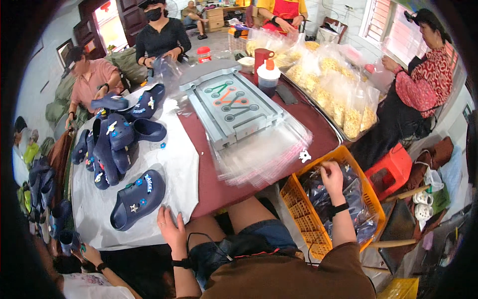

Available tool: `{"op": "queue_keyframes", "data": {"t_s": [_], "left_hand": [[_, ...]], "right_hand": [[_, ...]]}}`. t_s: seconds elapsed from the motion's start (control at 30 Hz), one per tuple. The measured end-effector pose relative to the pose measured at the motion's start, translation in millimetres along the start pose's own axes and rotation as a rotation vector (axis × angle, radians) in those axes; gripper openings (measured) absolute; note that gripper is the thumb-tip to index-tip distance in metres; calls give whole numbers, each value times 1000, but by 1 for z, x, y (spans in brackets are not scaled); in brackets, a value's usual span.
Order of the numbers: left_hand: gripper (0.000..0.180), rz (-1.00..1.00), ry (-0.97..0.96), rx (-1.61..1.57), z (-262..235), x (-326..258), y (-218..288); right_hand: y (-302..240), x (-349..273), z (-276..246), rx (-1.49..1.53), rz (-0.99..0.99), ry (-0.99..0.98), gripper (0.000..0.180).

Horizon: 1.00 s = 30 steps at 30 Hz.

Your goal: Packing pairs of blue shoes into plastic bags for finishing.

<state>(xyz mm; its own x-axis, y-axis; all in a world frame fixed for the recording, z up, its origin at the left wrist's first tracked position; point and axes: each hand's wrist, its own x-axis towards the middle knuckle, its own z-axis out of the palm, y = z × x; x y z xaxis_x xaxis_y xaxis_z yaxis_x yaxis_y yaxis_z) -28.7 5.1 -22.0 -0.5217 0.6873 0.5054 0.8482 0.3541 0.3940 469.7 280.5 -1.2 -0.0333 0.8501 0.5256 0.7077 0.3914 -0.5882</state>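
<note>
A single navy clog (138,200) with colourful charms lies on the white sheet. Just off its lower right side is my left hand (171,226), fingers stretched out at the sheet's edge, holding nothing. Over the orange crate (294,204) on my right hovers my right hand (332,176), its fingers loosely bent and apart, with nothing visible in them. Packed inside the crate are several dark items in clear bags (351,197). A white charm (304,156) sits at the table edge beside the crate. A heap of navy clogs (107,142) rises beyond the single clog.
Clear plastic bags (259,154) lie stacked before a grey folding stool (239,107). Further back stand a bottle with an orange cap (269,74) and a tray of bagged yellow food (333,94). A red stool (391,169) is right of the crate. Several people work around the table.
</note>
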Motion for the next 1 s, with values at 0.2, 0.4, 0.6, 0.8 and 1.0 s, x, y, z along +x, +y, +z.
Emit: {"op": "queue_keyframes", "data": {"t_s": [0.2, 0.4, 0.6, 0.8, 1.0], "left_hand": [[43, -1, 28, -29, 6, 5, 3], [43, -4, 8, -42, 1, 5, 5], [44, -5, 16, -44, 1, 5, 6], [43, -21, 9, -44, 1, 5, 6], [42, -7, 24, -73, 1, 6, 7]], "right_hand": [[-127, 62, 58, 171, -251, -281, 20], [-142, 70, 137, -160, -234, -341, 41], [-119, 87, 149, 46, -50, -431, 26], [-131, 99, 120, 62, -147, -242, 15], [-172, 96, 52, 166, -224, -142, 10]]}}
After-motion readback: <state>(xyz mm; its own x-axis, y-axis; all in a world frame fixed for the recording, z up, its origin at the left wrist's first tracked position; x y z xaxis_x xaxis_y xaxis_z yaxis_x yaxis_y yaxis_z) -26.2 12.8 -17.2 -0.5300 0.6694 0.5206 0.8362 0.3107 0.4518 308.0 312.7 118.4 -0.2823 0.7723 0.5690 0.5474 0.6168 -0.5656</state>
